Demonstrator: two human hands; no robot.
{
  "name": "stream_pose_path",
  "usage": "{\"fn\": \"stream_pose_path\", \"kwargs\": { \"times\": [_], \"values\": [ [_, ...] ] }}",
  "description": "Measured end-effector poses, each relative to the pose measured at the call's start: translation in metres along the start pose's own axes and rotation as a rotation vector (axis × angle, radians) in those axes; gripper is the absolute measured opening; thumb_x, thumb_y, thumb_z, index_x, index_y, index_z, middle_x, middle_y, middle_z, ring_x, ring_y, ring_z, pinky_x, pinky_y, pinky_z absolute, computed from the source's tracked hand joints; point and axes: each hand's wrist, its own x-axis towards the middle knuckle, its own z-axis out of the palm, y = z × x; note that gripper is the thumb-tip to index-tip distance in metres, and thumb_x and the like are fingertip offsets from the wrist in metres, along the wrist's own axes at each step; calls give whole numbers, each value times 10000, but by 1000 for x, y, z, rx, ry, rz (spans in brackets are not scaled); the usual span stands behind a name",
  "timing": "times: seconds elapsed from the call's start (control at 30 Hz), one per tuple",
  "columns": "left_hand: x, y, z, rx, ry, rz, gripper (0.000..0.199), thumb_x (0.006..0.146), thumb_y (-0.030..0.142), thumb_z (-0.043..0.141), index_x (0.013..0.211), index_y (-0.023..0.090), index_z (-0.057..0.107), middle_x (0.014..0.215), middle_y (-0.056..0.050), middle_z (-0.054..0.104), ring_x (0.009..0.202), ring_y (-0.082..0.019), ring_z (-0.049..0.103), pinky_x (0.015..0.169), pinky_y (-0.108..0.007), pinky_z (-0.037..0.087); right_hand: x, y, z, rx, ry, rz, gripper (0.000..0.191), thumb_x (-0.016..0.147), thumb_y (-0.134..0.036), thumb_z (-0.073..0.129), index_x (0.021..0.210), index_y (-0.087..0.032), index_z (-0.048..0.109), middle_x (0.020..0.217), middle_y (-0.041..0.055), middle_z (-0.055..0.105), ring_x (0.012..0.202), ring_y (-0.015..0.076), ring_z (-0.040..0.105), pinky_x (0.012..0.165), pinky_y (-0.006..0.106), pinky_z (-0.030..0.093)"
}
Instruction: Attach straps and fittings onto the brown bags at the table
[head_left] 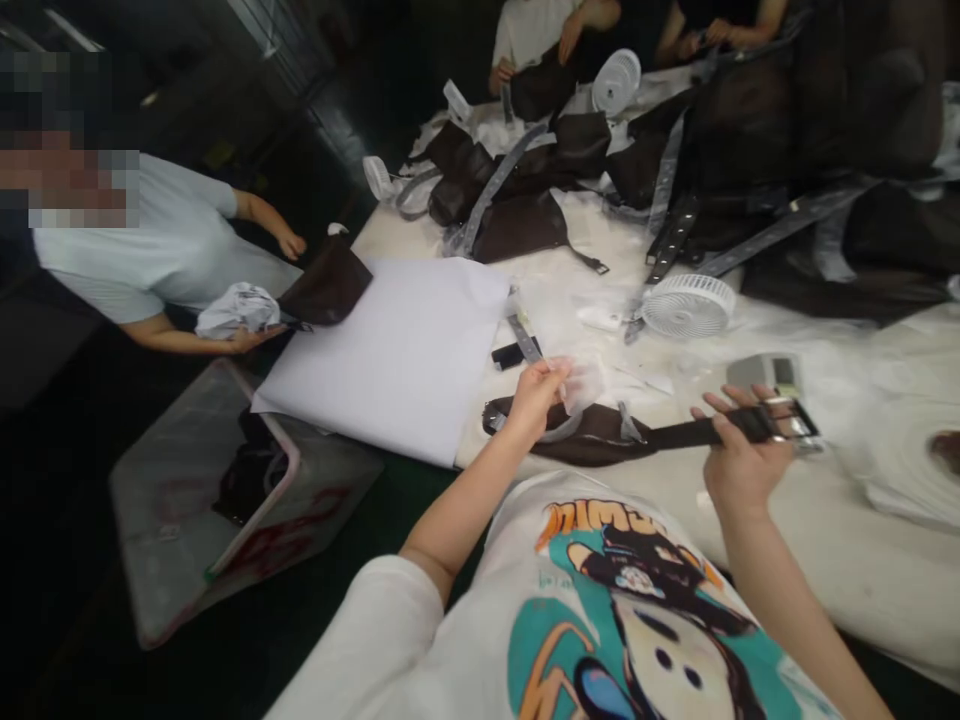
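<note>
A dark brown bag [592, 437] lies on the table at its front edge, right before me. My left hand [538, 398] is closed over the bag's left part, pinching a thin piece of clear plastic film [585, 380]. From the bag's right end a dark strap [682, 433] runs to my right hand [742, 455], which grips it near its metal buckle [796, 420]. The fingers of that hand lie behind the strap, partly hidden by it. A grey strip [523, 338] and a small black piece [514, 354] lie just beyond my left hand.
White sheets [390, 350] cover the table's left end. Several brown bags [521, 228] and a white fan [688, 305] lie farther back. A white roll [911, 450] is at right. A grey bin [187, 530] stands at left. A co-worker [172, 240] holds a bag; others sit opposite.
</note>
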Motion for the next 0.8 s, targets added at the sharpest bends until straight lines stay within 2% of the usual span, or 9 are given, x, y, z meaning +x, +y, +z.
{"fn": "stream_pose_path", "kwargs": {
  "times": [0.13,0.23,0.3,0.4,0.5,0.57,0.67,0.73,0.8],
  "values": [
    [-4,-17,10,-3,-10,-58,353,648,322,882,900,140,715,777,-44,734,659,-140,661,646,-251,499,3,-14,36,-101,-440,-43,437,759,-292,689,1184,-206,634,796,-10,599,673,156,598,760,357,537],
    [-6,-27,14,-38,27,-52,381,612,337,897,876,138,707,755,-27,713,641,-124,637,635,-244,492,-8,-15,53,-137,-627,-20,443,834,-380,647,1247,-232,580,909,14,581,735,168,612,747,337,539],
    [-6,-31,12,-79,82,-47,408,589,357,905,861,140,694,738,-14,697,633,-114,630,629,-236,495,-15,-11,56,-109,-631,1,392,874,-399,628,1228,-264,527,978,20,579,775,173,643,760,335,551],
    [-4,-32,6,-123,149,-51,421,570,358,915,839,144,672,724,2,683,627,-99,627,642,-226,503,-19,-8,56,-127,-636,-38,189,926,-407,590,1019,-247,555,907,22,620,773,183,662,733,319,546],
    [-3,-33,3,-134,135,-58,395,577,330,916,827,148,669,727,4,687,642,-96,631,663,-224,505,-17,-17,54,-259,-735,-88,311,979,-449,491,816,-212,610,705,23,630,632,175,622,590,286,490],
    [-3,-32,3,-134,110,-53,369,592,308,908,831,150,676,741,2,695,663,-101,638,674,-225,506,-14,-26,52,-358,-799,-113,361,992,-469,457,835,-207,650,659,21,627,596,171,600,565,289,467],
    [-2,-27,0,-136,103,-24,343,616,283,893,854,151,685,774,-1,709,701,-109,656,698,-227,510,-14,-37,43,-481,-899,-217,369,1002,-472,421,1008,-218,689,829,59,684,775,207,644,718,341,498],
    [0,-21,-6,-149,126,4,332,626,264,885,867,153,685,776,7,711,705,-106,660,697,-221,506,-19,-41,32,-567,-848,-329,384,995,-477,425,1065,-224,705,955,90,686,915,241,638,825,387,484],
    [-1,-15,-15,-165,169,29,324,634,247,876,876,157,681,763,15,708,693,-101,659,682,-211,498,-27,-42,16,-647,-632,-401,395,984,-478,441,1038,-213,729,961,105,667,924,251,625,829,400,471]
  ]
}}
